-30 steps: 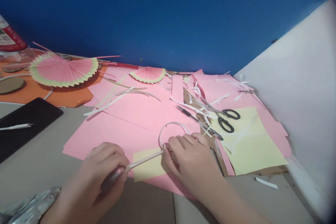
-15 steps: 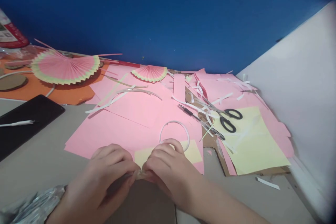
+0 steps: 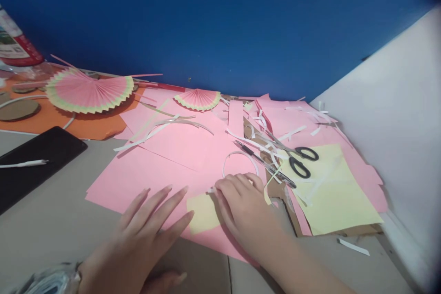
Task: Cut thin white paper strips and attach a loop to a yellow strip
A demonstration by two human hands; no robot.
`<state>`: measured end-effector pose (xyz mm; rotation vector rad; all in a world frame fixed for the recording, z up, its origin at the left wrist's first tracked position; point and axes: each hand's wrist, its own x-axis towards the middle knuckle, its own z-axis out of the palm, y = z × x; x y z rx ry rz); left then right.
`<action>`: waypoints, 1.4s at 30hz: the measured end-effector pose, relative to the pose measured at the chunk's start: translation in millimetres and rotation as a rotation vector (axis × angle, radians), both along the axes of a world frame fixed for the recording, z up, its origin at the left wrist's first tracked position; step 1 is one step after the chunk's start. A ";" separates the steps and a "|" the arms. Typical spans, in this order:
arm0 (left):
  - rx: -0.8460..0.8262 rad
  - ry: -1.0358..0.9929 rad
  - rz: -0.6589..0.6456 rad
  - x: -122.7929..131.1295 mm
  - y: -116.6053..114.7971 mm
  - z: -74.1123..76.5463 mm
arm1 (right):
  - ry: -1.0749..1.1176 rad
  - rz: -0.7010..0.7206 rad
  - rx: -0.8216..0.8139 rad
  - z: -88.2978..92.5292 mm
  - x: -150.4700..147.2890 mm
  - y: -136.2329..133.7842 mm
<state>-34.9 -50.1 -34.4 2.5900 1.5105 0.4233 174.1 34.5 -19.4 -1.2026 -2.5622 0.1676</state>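
My left hand (image 3: 151, 229) is open with its fingers spread, palm down, over the near left edge of the pink paper (image 3: 165, 165). Nothing is in it. To its right lies a yellow paper strip (image 3: 203, 213), partly covered by my right hand (image 3: 243, 204). That hand is closed, fingers curled down, on a thin white ring (image 3: 240, 153) like a narrow tape roll. The ring's far arc shows beyond the knuckles; its near part is hidden. A small white end (image 3: 210, 190) sticks out by the fingertips.
Scissors (image 3: 299, 163) and a pen (image 3: 248, 148) lie at right among paper scraps, beside a yellow sheet (image 3: 341, 197). Pleated pink-and-yellow paper fans (image 3: 91, 94) stand at the back. A black tablet-like slab (image 3: 44, 156) lies left; a bottle (image 3: 17, 41) stands behind it.
My hands were together, pinching at the near paper edge; now they are apart. The left has opened and spread. The right has moved right and away from me, and the ring with it.
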 end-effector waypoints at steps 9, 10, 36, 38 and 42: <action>0.418 0.157 -0.033 1.9 0.3 -30.7 | 0.067 0.124 -0.186 2.5 -4.4 -6.9; 0.426 0.156 -0.044 3.4 -0.9 -30.7 | 0.045 0.154 -0.232 1.5 -6.8 -8.7; -0.036 0.029 -0.024 6.0 -5.9 5.1 | -0.042 0.137 -0.382 5.1 -20.0 -12.4; -0.044 0.024 -0.030 5.5 -7.4 4.7 | -0.045 0.140 -0.382 5.2 -19.7 -12.2; -0.052 0.034 -0.037 5.5 -9.0 4.1 | -0.046 0.146 -0.381 5.3 -19.6 -11.9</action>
